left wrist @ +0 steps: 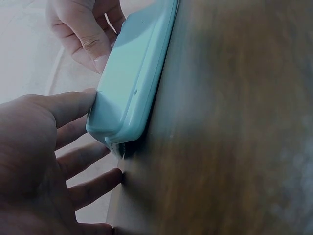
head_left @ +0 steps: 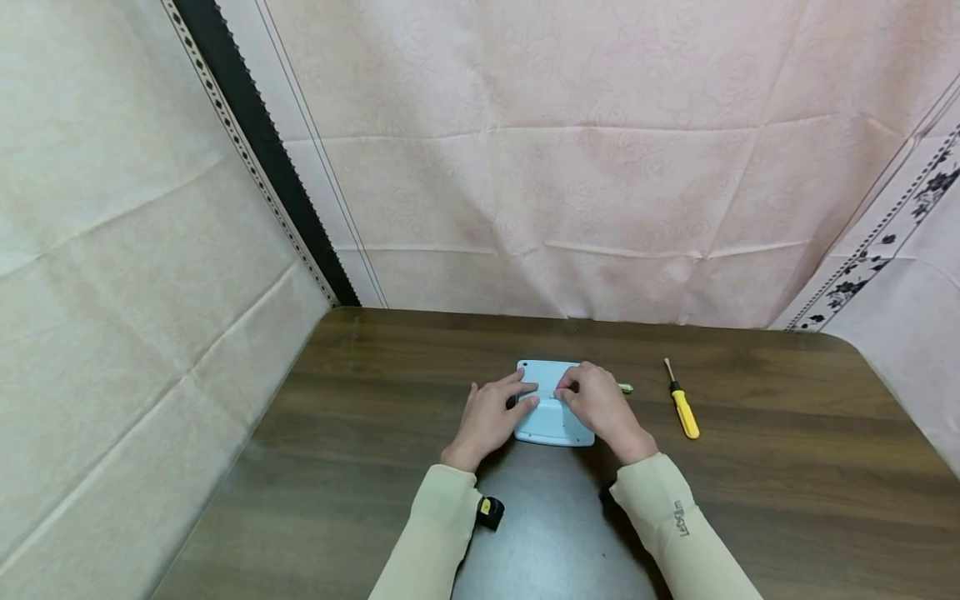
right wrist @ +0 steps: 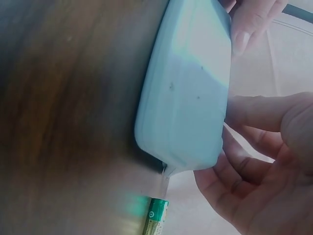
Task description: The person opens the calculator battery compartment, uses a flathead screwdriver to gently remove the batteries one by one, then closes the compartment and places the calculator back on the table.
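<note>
A light blue plastic device point(head_left: 555, 427) lies on the table with small holes and a raised step across its upper face. At its left edge is my left hand point(head_left: 491, 417), the thumb and a finger touching the casing while the other fingers stretch out loosely. My right hand point(head_left: 596, 404) bends over the middle of the device, thumb and index fingertips together at the step; whether they pinch something small there I cannot tell. In the right wrist view its fingers point(right wrist: 244, 169) curl behind the far side. A green battery point(right wrist: 156, 215) lies just beyond the device's right edge.
A screwdriver point(head_left: 684, 412) with a yellow handle lies to the right, its tip pointing away. The brown wooden table point(head_left: 360, 433) ends at a pale cloth point(head_left: 600, 183) hanging behind it. More cloth hangs on the left and right.
</note>
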`<action>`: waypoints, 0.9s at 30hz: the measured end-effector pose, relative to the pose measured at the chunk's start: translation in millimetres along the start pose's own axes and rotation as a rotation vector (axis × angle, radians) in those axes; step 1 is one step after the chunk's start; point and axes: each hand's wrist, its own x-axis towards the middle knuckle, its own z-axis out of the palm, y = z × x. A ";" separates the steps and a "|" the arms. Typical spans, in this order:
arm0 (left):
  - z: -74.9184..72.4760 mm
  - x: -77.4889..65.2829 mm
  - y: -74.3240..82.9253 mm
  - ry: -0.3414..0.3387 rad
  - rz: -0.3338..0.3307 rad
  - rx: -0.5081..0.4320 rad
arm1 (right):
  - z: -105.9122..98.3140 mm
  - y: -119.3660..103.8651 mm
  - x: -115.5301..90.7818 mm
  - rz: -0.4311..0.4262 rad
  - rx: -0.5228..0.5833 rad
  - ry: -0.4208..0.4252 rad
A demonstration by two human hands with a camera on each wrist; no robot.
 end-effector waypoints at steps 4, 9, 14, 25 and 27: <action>0.2 -0.4 0.5 0.004 0.004 0.002 | 0.3 -0.4 0.7 0.023 0.002 0.000; -0.4 -1.4 2.2 0.013 0.003 -0.007 | 1.1 -1.7 0.9 0.033 0.008 0.004; 0.0 -0.6 2.1 0.019 0.005 -0.005 | 1.2 -3.0 1.3 0.059 0.018 0.004; 0.2 0.2 1.7 0.015 -0.004 -0.010 | -0.1 -3.9 0.0 0.138 0.067 -0.001; 0.1 -0.1 2.0 0.009 -0.008 -0.026 | -3.3 -5.0 -2.3 0.159 0.064 -0.008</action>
